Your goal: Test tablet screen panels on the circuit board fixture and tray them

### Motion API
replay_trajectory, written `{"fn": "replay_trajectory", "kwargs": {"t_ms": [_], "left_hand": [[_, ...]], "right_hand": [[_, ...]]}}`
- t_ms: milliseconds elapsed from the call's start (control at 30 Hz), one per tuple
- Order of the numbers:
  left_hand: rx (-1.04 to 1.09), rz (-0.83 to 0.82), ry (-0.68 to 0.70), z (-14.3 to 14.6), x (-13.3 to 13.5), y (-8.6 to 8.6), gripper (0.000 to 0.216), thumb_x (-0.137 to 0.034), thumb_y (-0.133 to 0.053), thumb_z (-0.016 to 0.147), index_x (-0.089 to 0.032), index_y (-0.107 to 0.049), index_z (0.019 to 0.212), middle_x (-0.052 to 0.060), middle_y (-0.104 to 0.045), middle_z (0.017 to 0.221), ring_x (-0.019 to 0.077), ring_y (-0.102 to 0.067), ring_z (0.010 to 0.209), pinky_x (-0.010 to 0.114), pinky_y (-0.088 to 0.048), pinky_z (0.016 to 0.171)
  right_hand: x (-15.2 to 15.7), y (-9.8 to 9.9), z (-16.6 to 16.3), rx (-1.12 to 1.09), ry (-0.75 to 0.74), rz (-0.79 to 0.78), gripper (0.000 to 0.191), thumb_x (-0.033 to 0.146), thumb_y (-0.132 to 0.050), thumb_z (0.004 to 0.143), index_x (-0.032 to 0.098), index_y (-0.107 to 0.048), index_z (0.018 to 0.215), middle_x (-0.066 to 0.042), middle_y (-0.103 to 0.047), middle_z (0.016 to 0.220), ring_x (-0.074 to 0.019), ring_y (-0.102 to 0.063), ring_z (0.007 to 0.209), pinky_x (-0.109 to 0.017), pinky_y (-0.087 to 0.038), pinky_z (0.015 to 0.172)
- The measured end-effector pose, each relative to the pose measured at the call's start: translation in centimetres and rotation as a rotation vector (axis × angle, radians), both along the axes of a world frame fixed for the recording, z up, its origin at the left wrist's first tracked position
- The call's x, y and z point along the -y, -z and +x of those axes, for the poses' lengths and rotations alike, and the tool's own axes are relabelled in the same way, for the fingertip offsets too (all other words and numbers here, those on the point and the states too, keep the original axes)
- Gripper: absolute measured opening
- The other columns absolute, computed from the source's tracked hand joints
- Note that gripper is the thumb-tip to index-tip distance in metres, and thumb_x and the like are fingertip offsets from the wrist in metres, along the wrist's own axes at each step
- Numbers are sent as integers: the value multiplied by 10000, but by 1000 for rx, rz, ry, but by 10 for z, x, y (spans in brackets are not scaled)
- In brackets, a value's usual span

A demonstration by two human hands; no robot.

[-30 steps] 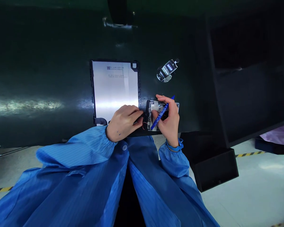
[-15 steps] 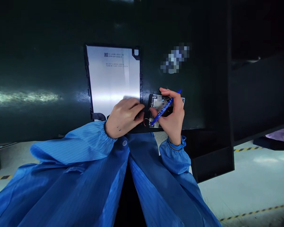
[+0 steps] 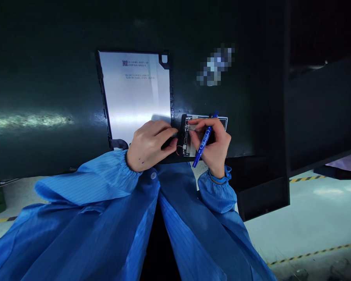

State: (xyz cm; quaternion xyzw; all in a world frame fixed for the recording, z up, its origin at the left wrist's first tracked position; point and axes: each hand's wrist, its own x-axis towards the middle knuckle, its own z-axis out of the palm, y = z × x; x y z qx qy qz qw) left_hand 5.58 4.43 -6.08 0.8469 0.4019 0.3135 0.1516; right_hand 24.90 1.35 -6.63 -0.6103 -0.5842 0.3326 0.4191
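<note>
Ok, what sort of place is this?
Probably an electronics assembly line in a factory: the person wears a blue striped antistatic smock, a bare circuit board is being handled, and yellow-and-black hazard tape marks the floor.

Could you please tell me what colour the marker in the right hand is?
The marker is blue; the head view shows it best.

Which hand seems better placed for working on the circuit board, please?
Right hand, probably: its fingers touch the board while it holds a blue marker; the left hand only reaches the board's dark edge.
</note>
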Motion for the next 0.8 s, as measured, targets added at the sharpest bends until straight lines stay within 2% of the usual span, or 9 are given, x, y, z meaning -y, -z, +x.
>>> {"fn": "replay_trajectory", "kwargs": {"t_ms": [400,633,800], "left_hand": [[-101,25,27,1,0,5,113,-144,-605,866,-136,-718,858,79,-725,855,199,-680,719,322,-555,631],[-82,40,28,4,-1,7,121,-127,-601,869,-118,-722,868,82,-727,846,202,-678,709,328,-561,638],[-87,29,32,3,-1,7,144,-135,-578,878,-124,-721,881,85,-727,854,210,-683,735,341,-567,669]], "right_hand": [[-5,-1,2,150,-41,-42,249,190,-697,797,273,-557,986,35,-660,892,-182,-623,866,-344,-502,813],[-4,0,3,89,-27,-14,231,158,-672,810,269,-555,975,47,-621,874,-155,-606,818,-321,-490,782],[-5,-2,6,102,-51,-50,251,195,-696,820,275,-555,1011,40,-614,859,-172,-620,854,-334,-506,792]]}}
